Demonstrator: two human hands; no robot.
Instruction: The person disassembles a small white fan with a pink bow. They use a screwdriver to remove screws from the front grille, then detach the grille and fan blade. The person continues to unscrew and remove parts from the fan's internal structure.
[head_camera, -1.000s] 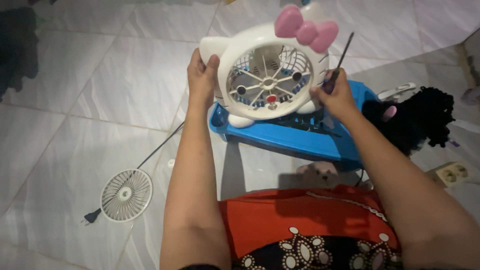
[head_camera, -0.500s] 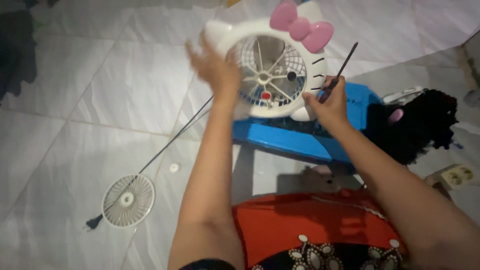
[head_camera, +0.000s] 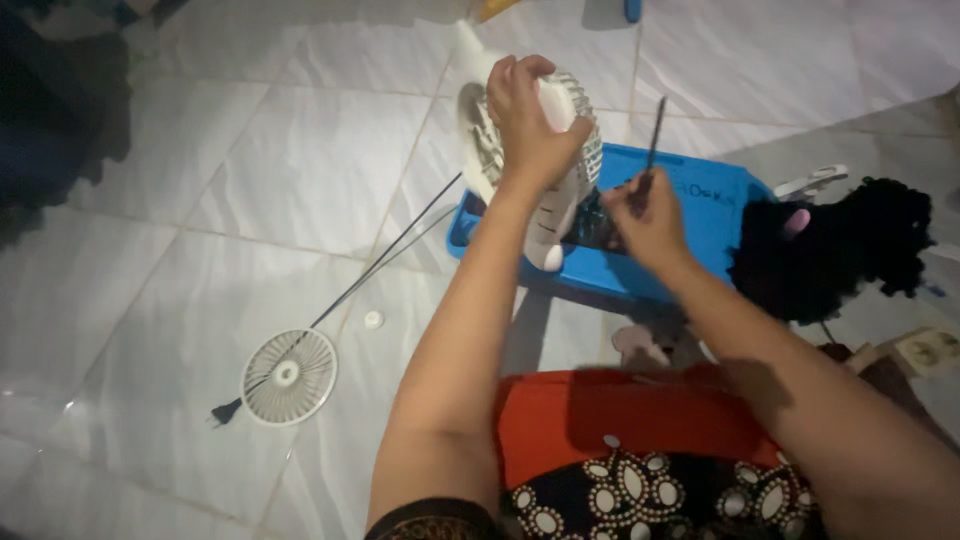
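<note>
My left hand (head_camera: 528, 118) grips the top edge of a small white cat-shaped fan (head_camera: 555, 190), which stands turned edge-on over a blue plastic tray (head_camera: 700, 205). Its grille shows only as a thin sliver. Just right of the fan, my right hand (head_camera: 648, 215) is closed on a dark screwdriver (head_camera: 655, 125), shaft pointing up and away. The fan's black cord (head_camera: 385, 262) runs left across the tiles to a plug (head_camera: 225, 412).
A round white fan grille (head_camera: 289, 376) lies on the tiled floor at lower left, a small white cap (head_camera: 373, 320) beside it. A black curly-haired doll (head_camera: 840, 245) lies right of the tray, a beige wall socket (head_camera: 930, 348) farther right. Dark cloth fills the upper left.
My left hand moved from the fan's side to its top and turned the fan from face-on to edge-on. The right hand with the screwdriver stayed near the tray.
</note>
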